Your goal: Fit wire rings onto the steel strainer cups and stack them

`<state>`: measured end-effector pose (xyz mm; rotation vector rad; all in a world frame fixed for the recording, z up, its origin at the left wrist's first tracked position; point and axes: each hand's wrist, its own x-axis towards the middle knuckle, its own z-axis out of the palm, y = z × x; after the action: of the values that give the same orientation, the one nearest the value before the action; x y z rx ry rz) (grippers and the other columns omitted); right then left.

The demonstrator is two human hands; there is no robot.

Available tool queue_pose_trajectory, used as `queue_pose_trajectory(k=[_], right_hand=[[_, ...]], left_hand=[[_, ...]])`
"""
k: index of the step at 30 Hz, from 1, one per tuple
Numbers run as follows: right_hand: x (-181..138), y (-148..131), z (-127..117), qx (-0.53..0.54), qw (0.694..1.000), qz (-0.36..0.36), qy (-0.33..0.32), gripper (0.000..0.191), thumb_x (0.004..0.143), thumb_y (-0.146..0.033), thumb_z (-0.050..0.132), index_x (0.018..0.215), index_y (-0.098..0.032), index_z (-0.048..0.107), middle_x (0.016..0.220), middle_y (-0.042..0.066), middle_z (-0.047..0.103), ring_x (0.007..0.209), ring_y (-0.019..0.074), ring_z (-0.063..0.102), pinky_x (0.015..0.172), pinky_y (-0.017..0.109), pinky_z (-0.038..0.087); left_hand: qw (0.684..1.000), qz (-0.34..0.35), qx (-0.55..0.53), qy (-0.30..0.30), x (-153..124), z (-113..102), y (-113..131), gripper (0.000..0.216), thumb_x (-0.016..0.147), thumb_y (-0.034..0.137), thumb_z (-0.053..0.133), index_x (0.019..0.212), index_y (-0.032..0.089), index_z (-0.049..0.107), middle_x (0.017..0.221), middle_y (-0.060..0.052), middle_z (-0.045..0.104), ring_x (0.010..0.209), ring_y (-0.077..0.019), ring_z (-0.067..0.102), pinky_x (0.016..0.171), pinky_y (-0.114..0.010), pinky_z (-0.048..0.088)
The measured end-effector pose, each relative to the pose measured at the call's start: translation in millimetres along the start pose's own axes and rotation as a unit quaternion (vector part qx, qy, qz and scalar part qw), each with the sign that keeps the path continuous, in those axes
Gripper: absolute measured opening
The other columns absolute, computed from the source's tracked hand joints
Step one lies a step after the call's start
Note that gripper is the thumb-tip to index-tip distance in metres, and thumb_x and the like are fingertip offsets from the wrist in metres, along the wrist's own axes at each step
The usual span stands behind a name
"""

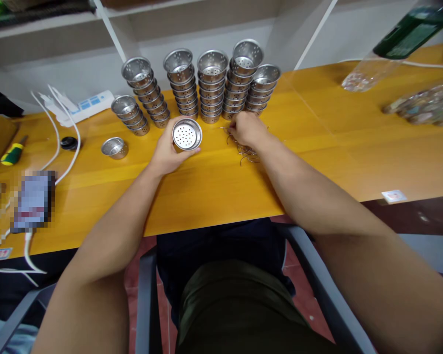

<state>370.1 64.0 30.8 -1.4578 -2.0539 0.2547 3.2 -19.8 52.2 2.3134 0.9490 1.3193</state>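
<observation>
My left hand (169, 150) is wrapped around a small perforated metal cup (186, 134), its open top facing me. Over a loose pile of thin bent wires (248, 153), my right hand (248, 129) has its fingers pinched together. One wire end sticks out by the fingertips, but what the pinch holds is mostly hidden. A single metal cup (114, 147) sits on the table left of my left hand. Behind both hands stand several stacks of the same perforated cups (211, 86), nested in one another.
At the left are a phone (34, 201) with white cables, a power strip (92, 105), a black round cap (69, 143) and a green-yellow screwdriver (14, 153). A plastic bottle (391, 49) and clear plastic packages (426, 104) lie at the right. Shelf dividers rise behind the stacks.
</observation>
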Motion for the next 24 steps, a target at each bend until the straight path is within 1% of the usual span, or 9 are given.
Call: queue_pose_trajectory(k=[4,7,9,12,15,17,18,21,24], right_hand=[[5.2,5.0,3.0,-0.029,0.998,0.029,-0.039,0.034,0.101,-0.048,0.099,0.092,-0.027,0.073,0.099,0.024,0.087,0.111,0.0483,0.089,0.108,0.068,0.074],[2.7,-2.1,2.6,-0.065,0.995,0.054,-0.059,0.043,0.089,-0.041,0.108,0.088,-0.03,0.066,0.092,0.02,0.084,0.104,0.0468,0.089,0.101,0.065,0.075],[-0.5,-9.7,1.5,-0.044,0.995,0.061,-0.069,0.051,0.085,-0.041,0.112,0.085,-0.031,0.062,0.087,0.017,0.08,0.107,0.0478,0.089,0.103,0.065,0.075],[-5.8,-20.5,-3.5,-0.02,0.995,0.06,-0.076,0.052,0.084,-0.036,0.113,0.082,-0.031,0.061,0.081,0.015,0.075,0.113,0.0498,0.088,0.107,0.068,0.073],[-10.8,-28.0,-14.8,-0.014,0.998,0.017,-0.065,0.04,0.088,-0.031,0.106,0.08,-0.031,0.067,0.077,0.012,0.073,0.106,0.0468,0.087,0.105,0.067,0.074],[-14.6,-32.8,-25.5,0.016,0.998,-0.017,-0.055,0.026,0.091,-0.031,0.103,0.088,-0.029,0.077,0.081,0.011,0.077,0.105,0.0442,0.086,0.106,0.065,0.075],[-16.8,-35.8,-31.2,0.036,0.997,-0.029,-0.053,0.02,0.092,-0.031,0.103,0.097,-0.028,0.084,0.085,0.011,0.081,0.105,0.0431,0.086,0.107,0.064,0.076],[-24.6,-48.2,-46.7,0.086,0.993,-0.046,-0.065,0.034,0.097,-0.027,0.096,0.131,-0.023,0.092,0.1,0.011,0.088,0.104,0.0392,0.086,0.109,0.062,0.076],[-30.9,-61.7,-54.6,0.124,0.989,-0.045,-0.069,0.031,0.104,-0.027,0.089,0.134,-0.021,0.092,0.108,0.012,0.089,0.1,0.0363,0.086,0.105,0.06,0.078]], left_hand=[[1.0,0.004,-0.002,0.006,-2.1,1.7,-5.0,0.11,0.093,0.086,0.109,0.176,0.033,0.061,0.175,-0.019,0.076,0.169,-0.0505,0.076,0.151,-0.075,0.06],[1.0,-0.003,-0.004,0.01,-3.4,3.6,-11.1,0.117,0.09,0.089,0.111,0.177,0.035,0.054,0.177,-0.019,0.073,0.171,-0.0501,0.075,0.15,-0.075,0.06],[1.0,-0.005,-0.009,0.012,-4.0,4.7,-13.9,0.122,0.088,0.09,0.112,0.178,0.036,0.049,0.18,-0.02,0.071,0.174,-0.0505,0.074,0.15,-0.076,0.06],[1.0,-0.008,-0.012,0.011,-4.6,5.6,-14.3,0.126,0.089,0.09,0.113,0.181,0.038,0.045,0.183,-0.021,0.068,0.178,-0.0509,0.071,0.15,-0.077,0.06],[1.0,-0.012,-0.008,0.008,-5.1,5.9,-11.2,0.127,0.091,0.085,0.113,0.186,0.041,0.041,0.184,-0.02,0.067,0.18,-0.0505,0.07,0.149,-0.077,0.061],[1.0,-0.013,-0.009,0.007,-5.3,5.9,-8.8,0.125,0.093,0.081,0.113,0.188,0.042,0.042,0.185,-0.019,0.066,0.178,-0.0505,0.071,0.148,-0.077,0.062],[1.0,-0.014,-0.011,0.008,-5.5,5.8,-7.8,0.123,0.094,0.08,0.113,0.188,0.042,0.043,0.185,-0.019,0.067,0.177,-0.0506,0.072,0.148,-0.078,0.062],[0.999,-0.023,-0.016,0.018,-6.3,5.1,-6.0,0.12,0.093,0.076,0.115,0.185,0.039,0.048,0.176,-0.017,0.07,0.172,-0.051,0.074,0.146,-0.077,0.064],[0.999,-0.04,-0.019,0.028,-7.3,3.6,-5.2,0.116,0.091,0.074,0.118,0.18,0.037,0.053,0.165,-0.014,0.074,0.165,-0.0498,0.077,0.145,-0.076,0.065]])
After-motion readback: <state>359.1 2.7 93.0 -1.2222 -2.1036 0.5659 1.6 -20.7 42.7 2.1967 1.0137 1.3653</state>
